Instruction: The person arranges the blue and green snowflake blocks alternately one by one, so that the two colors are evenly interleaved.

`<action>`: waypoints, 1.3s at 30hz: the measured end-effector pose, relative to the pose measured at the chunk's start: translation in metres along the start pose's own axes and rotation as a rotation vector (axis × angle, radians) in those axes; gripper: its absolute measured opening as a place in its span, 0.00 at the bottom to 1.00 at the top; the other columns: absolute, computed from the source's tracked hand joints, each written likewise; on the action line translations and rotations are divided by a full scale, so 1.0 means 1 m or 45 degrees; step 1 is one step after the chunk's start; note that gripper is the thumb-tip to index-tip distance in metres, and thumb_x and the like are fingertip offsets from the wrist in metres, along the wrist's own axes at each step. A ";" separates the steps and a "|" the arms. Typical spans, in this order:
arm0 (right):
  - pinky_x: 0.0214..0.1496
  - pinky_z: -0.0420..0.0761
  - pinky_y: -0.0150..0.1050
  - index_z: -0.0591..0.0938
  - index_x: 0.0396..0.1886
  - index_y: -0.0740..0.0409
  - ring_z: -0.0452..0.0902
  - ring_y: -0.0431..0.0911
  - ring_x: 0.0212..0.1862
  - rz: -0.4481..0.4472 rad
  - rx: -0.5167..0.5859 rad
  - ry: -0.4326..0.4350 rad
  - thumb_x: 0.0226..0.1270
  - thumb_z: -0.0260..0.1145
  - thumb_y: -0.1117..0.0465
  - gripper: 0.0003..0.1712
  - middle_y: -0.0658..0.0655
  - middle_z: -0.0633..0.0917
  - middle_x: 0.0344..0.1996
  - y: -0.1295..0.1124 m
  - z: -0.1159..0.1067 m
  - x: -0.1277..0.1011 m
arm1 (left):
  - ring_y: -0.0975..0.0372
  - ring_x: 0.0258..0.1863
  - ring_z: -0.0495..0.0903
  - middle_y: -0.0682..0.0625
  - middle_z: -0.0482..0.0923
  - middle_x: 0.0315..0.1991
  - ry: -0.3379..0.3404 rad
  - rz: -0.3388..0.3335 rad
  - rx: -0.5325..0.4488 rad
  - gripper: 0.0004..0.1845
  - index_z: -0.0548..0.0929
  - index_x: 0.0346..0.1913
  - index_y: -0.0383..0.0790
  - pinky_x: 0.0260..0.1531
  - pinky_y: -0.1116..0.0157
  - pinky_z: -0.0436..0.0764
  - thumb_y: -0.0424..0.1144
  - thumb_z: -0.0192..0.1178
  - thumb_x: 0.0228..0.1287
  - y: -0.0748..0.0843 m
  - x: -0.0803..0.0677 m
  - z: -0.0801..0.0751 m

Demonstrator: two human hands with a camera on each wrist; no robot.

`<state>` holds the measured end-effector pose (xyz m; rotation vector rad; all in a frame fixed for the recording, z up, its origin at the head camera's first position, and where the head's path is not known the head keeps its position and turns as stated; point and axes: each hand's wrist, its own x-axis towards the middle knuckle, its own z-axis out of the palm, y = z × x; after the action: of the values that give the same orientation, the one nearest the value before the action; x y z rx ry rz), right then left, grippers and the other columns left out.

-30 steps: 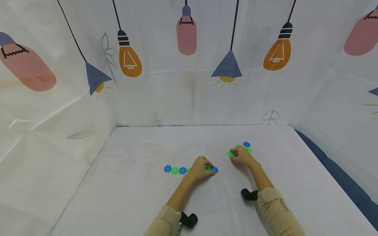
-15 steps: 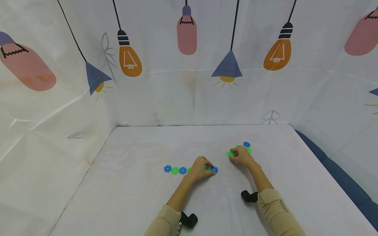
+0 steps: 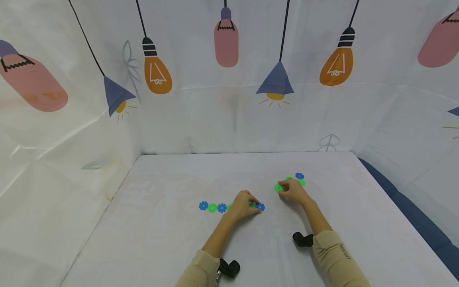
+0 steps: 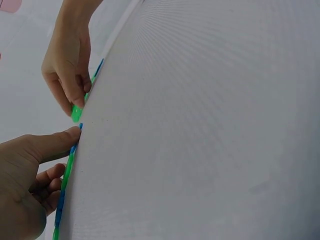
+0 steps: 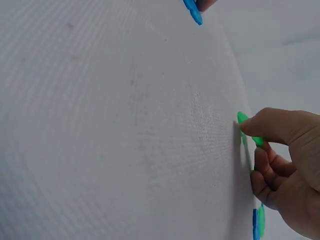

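Note:
Flower-shaped plastic discs, blue and green by turns, form a row (image 3: 212, 207) on the white table. My left hand (image 3: 243, 205) lies over the row's right part, thumb and finger pinching the blue disc (image 3: 261, 207) at its end; the palm hides the discs in the middle. To the right, my right hand (image 3: 294, 190) pinches a green disc (image 3: 278, 187) between thumb and finger, seen edge-on in the right wrist view. A short gap separates this green disc from the blue end disc in the left wrist view.
Behind the right hand lie a loose blue disc (image 3: 299, 175) and green discs (image 3: 302, 182), partly covered by the hand. White sheets printed with lamps (image 3: 275, 79) enclose the table (image 3: 161, 239). Black camera mounts (image 3: 303, 239) stick out at both wrists.
My right hand has shifted slightly left with the green disc, bringing it a little nearer to the row's end. The left hand stays where it was.

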<state>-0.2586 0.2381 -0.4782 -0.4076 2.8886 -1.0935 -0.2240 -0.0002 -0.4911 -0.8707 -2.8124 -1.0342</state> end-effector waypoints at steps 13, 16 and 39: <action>0.40 0.77 0.45 0.81 0.43 0.76 0.75 0.50 0.36 -0.090 -0.052 0.030 0.51 0.70 0.64 0.22 0.60 0.81 0.31 0.002 0.002 -0.001 | 0.64 0.35 0.72 0.51 0.79 0.32 -0.001 -0.005 -0.020 0.15 0.88 0.36 0.37 0.36 0.71 0.71 0.43 0.74 0.46 0.000 -0.001 0.000; 0.38 0.76 0.43 0.81 0.42 0.75 0.75 0.50 0.36 -0.126 -0.032 0.053 0.50 0.71 0.64 0.21 0.60 0.81 0.32 0.002 0.003 -0.004 | 0.64 0.35 0.72 0.51 0.79 0.32 -0.005 -0.012 -0.025 0.15 0.88 0.36 0.37 0.36 0.71 0.71 0.43 0.74 0.46 0.000 -0.001 0.000; 0.35 0.71 0.34 0.84 0.40 0.68 0.68 0.41 0.33 -0.292 -0.048 -0.126 0.51 0.71 0.60 0.18 0.53 0.79 0.32 -0.017 0.021 -0.032 | 0.63 0.35 0.73 0.50 0.80 0.32 -0.005 0.013 -0.002 0.14 0.88 0.36 0.38 0.37 0.70 0.71 0.42 0.73 0.47 0.000 -0.001 -0.001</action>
<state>-0.2213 0.2199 -0.4851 -0.7876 2.8323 -1.0128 -0.2240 -0.0015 -0.4905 -0.8871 -2.8076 -1.0341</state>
